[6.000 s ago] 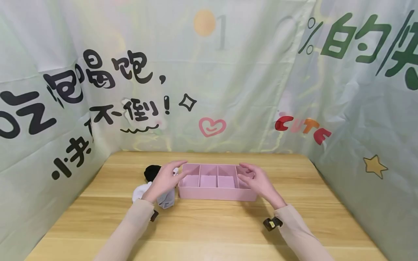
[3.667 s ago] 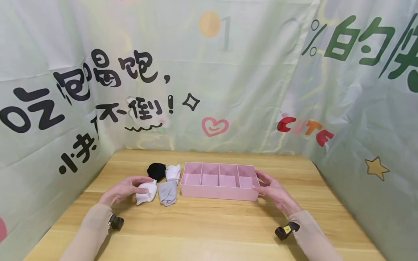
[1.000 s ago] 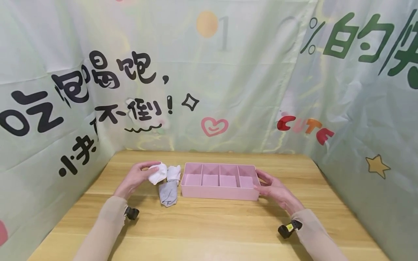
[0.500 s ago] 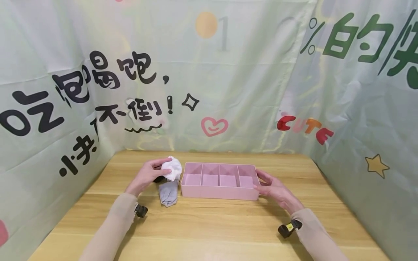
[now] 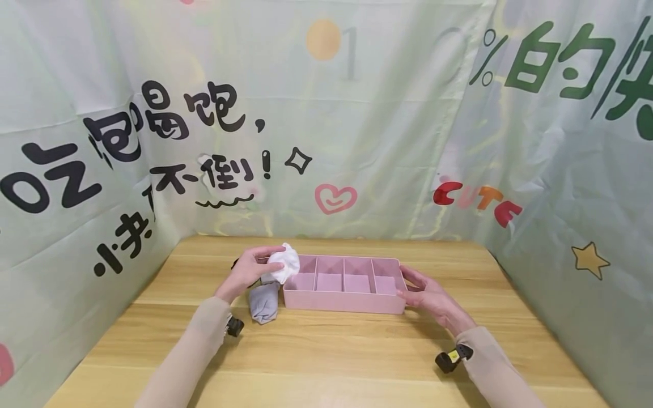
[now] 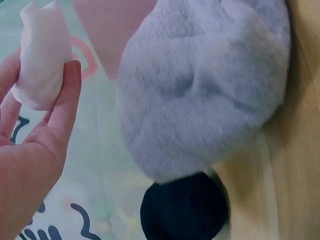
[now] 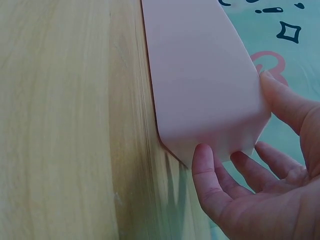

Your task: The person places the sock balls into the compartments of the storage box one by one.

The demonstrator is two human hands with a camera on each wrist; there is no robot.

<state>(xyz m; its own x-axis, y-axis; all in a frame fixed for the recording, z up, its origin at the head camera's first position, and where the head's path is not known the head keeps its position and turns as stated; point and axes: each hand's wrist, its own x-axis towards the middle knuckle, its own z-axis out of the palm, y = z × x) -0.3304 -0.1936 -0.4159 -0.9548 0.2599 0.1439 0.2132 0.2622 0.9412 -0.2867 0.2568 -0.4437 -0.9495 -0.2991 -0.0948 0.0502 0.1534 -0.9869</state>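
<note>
In the head view my left hand pinches a rolled-up white sock between thumb and fingers, above the left end of a pink divided storage box. The box has several compartments in a row. A folded grey sock lies beside its left end. Behind my left hand, a black sock is mostly hidden in the head view but shows in the left wrist view. My right hand holds the box's right end, thumb on its rim and fingers against the end wall in the right wrist view.
The wooden table extends in front of the box and to its right. Printed cloth hangs behind the table and along both sides. Another light sock is largely covered by my left hand.
My left hand took the white sock from the left of the pile and carried it rightward, past the other socks, to the box's left end. My right hand stays on the box.
</note>
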